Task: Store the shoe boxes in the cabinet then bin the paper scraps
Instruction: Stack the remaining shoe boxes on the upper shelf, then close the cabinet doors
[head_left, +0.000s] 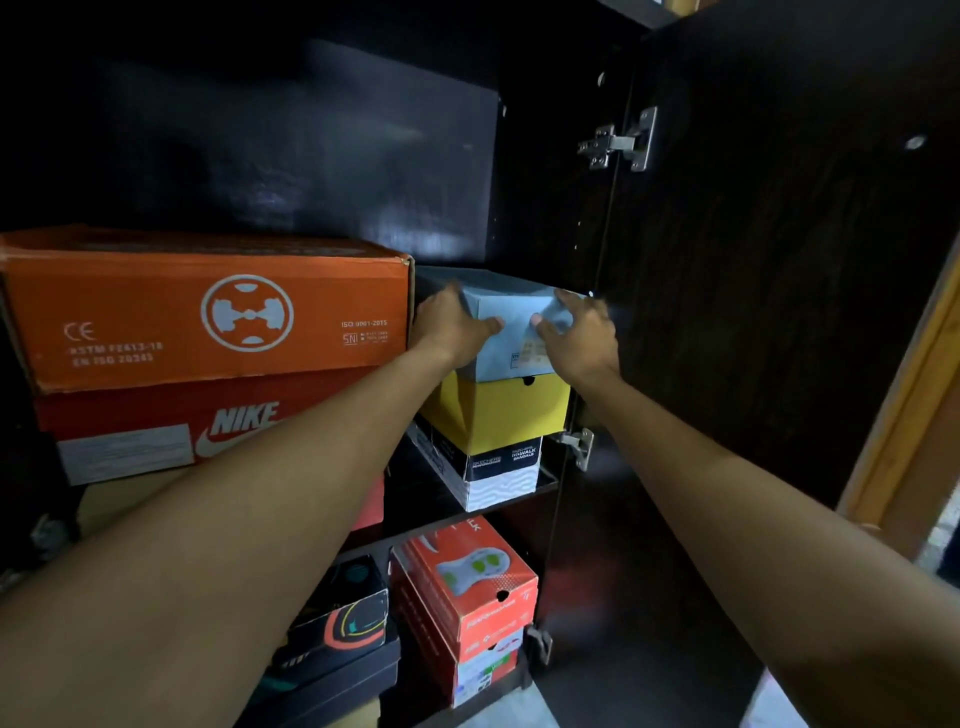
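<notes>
A light blue shoe box (511, 312) sits on top of a yellow box (498, 410) inside the dark cabinet (550, 182). My left hand (452, 325) holds its left front corner, thumb across the front face. At the right front corner my right hand (576, 332) grips the box with fingers spread over the edge. Under the yellow box lies a black-and-white Skechers box (501, 473). No paper scraps are in view.
A large orange box (208, 306) stands left of the blue box on a red Nike box (156, 431). The lower shelf holds red boxes (462, 587) and black boxes (343, 623). The cabinet door (779, 260) hangs open on the right.
</notes>
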